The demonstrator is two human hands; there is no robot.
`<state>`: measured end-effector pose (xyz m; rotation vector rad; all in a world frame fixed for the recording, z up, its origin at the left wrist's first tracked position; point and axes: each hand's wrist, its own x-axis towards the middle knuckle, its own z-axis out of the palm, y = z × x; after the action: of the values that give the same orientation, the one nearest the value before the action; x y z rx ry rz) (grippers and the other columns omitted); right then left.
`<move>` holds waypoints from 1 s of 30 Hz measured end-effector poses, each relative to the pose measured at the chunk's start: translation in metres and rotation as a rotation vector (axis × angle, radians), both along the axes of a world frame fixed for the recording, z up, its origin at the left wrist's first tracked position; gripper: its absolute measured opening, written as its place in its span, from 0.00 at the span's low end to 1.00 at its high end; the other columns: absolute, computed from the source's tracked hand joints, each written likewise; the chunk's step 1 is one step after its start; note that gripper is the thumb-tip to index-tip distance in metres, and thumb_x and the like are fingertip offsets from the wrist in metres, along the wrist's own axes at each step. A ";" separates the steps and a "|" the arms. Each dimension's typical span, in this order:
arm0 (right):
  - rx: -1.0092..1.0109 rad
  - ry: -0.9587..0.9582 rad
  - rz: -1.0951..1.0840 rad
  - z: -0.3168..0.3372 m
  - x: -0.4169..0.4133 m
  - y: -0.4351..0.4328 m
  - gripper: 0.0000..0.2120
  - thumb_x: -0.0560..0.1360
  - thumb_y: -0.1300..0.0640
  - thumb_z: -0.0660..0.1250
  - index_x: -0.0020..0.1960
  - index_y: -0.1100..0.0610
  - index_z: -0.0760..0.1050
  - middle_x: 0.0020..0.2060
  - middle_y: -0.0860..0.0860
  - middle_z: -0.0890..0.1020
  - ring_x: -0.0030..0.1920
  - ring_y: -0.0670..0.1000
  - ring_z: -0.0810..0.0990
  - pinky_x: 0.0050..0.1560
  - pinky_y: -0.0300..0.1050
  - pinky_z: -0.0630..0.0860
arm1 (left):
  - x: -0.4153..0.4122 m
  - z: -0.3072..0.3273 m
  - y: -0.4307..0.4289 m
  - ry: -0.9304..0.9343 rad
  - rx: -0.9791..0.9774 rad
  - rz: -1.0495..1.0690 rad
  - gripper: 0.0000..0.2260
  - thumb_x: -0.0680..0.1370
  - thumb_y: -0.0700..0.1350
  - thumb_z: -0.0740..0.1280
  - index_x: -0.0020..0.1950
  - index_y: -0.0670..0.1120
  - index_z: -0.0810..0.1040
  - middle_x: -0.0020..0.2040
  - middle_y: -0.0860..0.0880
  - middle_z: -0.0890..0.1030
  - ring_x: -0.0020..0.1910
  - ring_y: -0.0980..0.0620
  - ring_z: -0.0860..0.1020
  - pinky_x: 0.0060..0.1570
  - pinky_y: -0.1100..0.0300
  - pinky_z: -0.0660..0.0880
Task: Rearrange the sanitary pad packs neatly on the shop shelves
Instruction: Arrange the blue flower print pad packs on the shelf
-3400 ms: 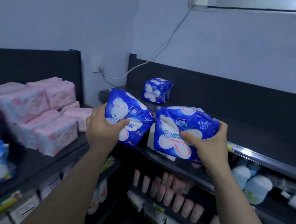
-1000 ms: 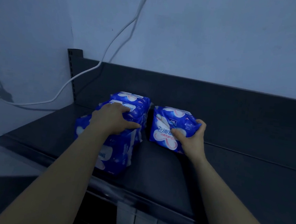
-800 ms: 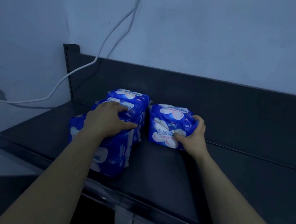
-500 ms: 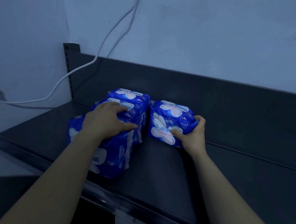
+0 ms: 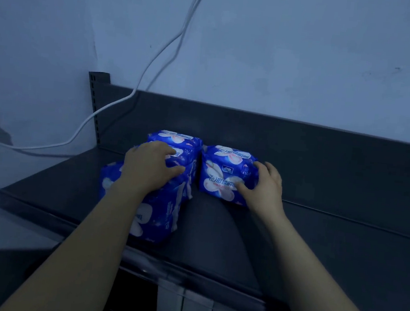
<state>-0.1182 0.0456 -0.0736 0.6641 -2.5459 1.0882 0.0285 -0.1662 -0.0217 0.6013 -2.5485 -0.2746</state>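
Blue sanitary pad packs with white flower prints stand on a dark shelf [image 5: 216, 236]. A row of packs [image 5: 158, 208] runs from the shelf's front toward the back panel on the left. My left hand [image 5: 151, 166] lies on top of this row, fingers spread over a middle pack and thumb on its right side. To the right, close beside the row, stands a single pack [image 5: 224, 174]. My right hand [image 5: 263, 184] holds its right side, thumb across the front face and fingers curled over the top corner.
A dark back panel [image 5: 299, 149] rises behind the shelf. White cables [image 5: 141, 74] hang down the wall to a plug at far left. Bare shelf stretches to the right. White price tags [image 5: 199, 307] hang below the shelf's front edge.
Both packs have gone from mid-air onto the top shelf. Over the last second the right pack was pushed back and straightened beside the left row; the left hand stayed on the row.
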 end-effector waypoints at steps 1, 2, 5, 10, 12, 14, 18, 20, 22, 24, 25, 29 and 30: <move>0.019 0.029 0.011 0.005 0.009 0.004 0.32 0.73 0.49 0.71 0.73 0.56 0.65 0.73 0.56 0.63 0.74 0.55 0.57 0.74 0.51 0.56 | 0.004 0.002 0.004 0.025 -0.017 -0.015 0.22 0.74 0.61 0.68 0.64 0.53 0.77 0.66 0.55 0.75 0.65 0.53 0.72 0.64 0.50 0.68; 0.034 0.054 0.024 0.011 0.020 0.007 0.30 0.73 0.50 0.70 0.72 0.57 0.66 0.72 0.56 0.66 0.73 0.55 0.60 0.73 0.51 0.57 | 0.008 0.003 0.009 0.051 -0.030 -0.033 0.21 0.74 0.60 0.68 0.64 0.52 0.77 0.66 0.55 0.76 0.64 0.53 0.73 0.63 0.51 0.69; 0.063 0.065 0.062 0.026 0.057 0.019 0.26 0.73 0.51 0.70 0.68 0.56 0.71 0.66 0.53 0.74 0.67 0.53 0.70 0.69 0.50 0.65 | 0.027 0.002 0.028 0.133 -0.072 -0.096 0.20 0.74 0.58 0.69 0.62 0.50 0.79 0.62 0.52 0.79 0.62 0.50 0.75 0.60 0.52 0.71; 0.091 0.039 0.116 0.034 0.123 0.043 0.18 0.75 0.49 0.68 0.63 0.52 0.76 0.59 0.48 0.80 0.59 0.50 0.77 0.59 0.48 0.73 | 0.073 -0.011 0.066 0.191 -0.010 -0.183 0.20 0.73 0.57 0.68 0.60 0.47 0.81 0.57 0.48 0.82 0.57 0.45 0.77 0.55 0.51 0.73; 0.145 0.034 0.120 0.031 0.147 0.053 0.18 0.75 0.50 0.69 0.64 0.51 0.76 0.60 0.48 0.80 0.61 0.51 0.77 0.60 0.49 0.73 | 0.094 -0.021 0.079 0.210 0.005 -0.207 0.21 0.72 0.56 0.67 0.58 0.46 0.81 0.55 0.46 0.82 0.54 0.42 0.78 0.53 0.50 0.75; 0.184 0.025 0.117 0.026 0.171 0.062 0.19 0.75 0.50 0.69 0.65 0.52 0.75 0.60 0.50 0.79 0.61 0.52 0.76 0.61 0.48 0.72 | 0.113 -0.032 0.090 0.207 0.010 -0.229 0.20 0.72 0.55 0.66 0.58 0.45 0.81 0.53 0.45 0.83 0.52 0.42 0.79 0.52 0.49 0.76; 0.220 0.005 0.140 0.013 0.217 0.079 0.21 0.75 0.50 0.68 0.67 0.52 0.73 0.63 0.50 0.78 0.63 0.51 0.74 0.62 0.45 0.70 | 0.152 -0.054 0.110 0.169 0.070 -0.240 0.18 0.75 0.54 0.69 0.61 0.46 0.80 0.55 0.48 0.81 0.54 0.46 0.78 0.54 0.51 0.75; 0.236 0.000 0.163 0.008 0.237 0.086 0.22 0.76 0.49 0.68 0.68 0.51 0.72 0.63 0.49 0.77 0.63 0.50 0.74 0.62 0.45 0.70 | 0.173 -0.062 0.119 0.150 0.080 -0.219 0.18 0.75 0.53 0.69 0.61 0.46 0.80 0.57 0.48 0.81 0.55 0.45 0.77 0.55 0.51 0.73; 0.267 0.002 0.192 0.004 0.254 0.091 0.22 0.76 0.48 0.67 0.68 0.50 0.72 0.63 0.49 0.77 0.63 0.50 0.74 0.62 0.45 0.69 | 0.194 -0.067 0.125 0.140 0.063 -0.201 0.19 0.74 0.55 0.68 0.58 0.45 0.81 0.54 0.47 0.82 0.52 0.43 0.78 0.52 0.50 0.74; 0.276 0.002 0.229 0.000 0.268 0.093 0.21 0.76 0.48 0.67 0.68 0.50 0.71 0.62 0.49 0.77 0.63 0.50 0.74 0.62 0.45 0.69 | 0.213 -0.072 0.130 0.145 0.033 -0.160 0.19 0.71 0.55 0.67 0.54 0.45 0.83 0.50 0.46 0.83 0.47 0.42 0.80 0.49 0.51 0.76; 0.277 0.000 0.254 -0.002 0.275 0.095 0.22 0.76 0.48 0.67 0.69 0.50 0.71 0.63 0.49 0.77 0.63 0.50 0.73 0.62 0.45 0.69 | 0.223 -0.073 0.132 0.138 0.011 -0.132 0.18 0.70 0.55 0.67 0.53 0.45 0.83 0.48 0.46 0.83 0.46 0.42 0.80 0.47 0.51 0.77; 0.286 0.046 0.372 -0.009 0.302 0.096 0.22 0.76 0.48 0.67 0.69 0.50 0.71 0.64 0.50 0.77 0.64 0.51 0.73 0.63 0.45 0.68 | 0.267 -0.077 0.143 0.085 -0.015 -0.012 0.17 0.71 0.54 0.67 0.53 0.46 0.83 0.48 0.46 0.83 0.46 0.41 0.80 0.46 0.49 0.78; 0.287 0.058 0.403 -0.011 0.308 0.097 0.22 0.76 0.48 0.67 0.69 0.50 0.71 0.64 0.49 0.77 0.64 0.51 0.73 0.63 0.44 0.68 | 0.278 -0.078 0.148 0.069 -0.015 0.024 0.16 0.72 0.54 0.68 0.55 0.46 0.83 0.50 0.46 0.83 0.47 0.42 0.80 0.48 0.49 0.78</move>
<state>0.1901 0.1423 -0.0844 1.3079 -2.6068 0.7974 0.3067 -0.0187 -0.0999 0.6063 -2.4733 -0.2628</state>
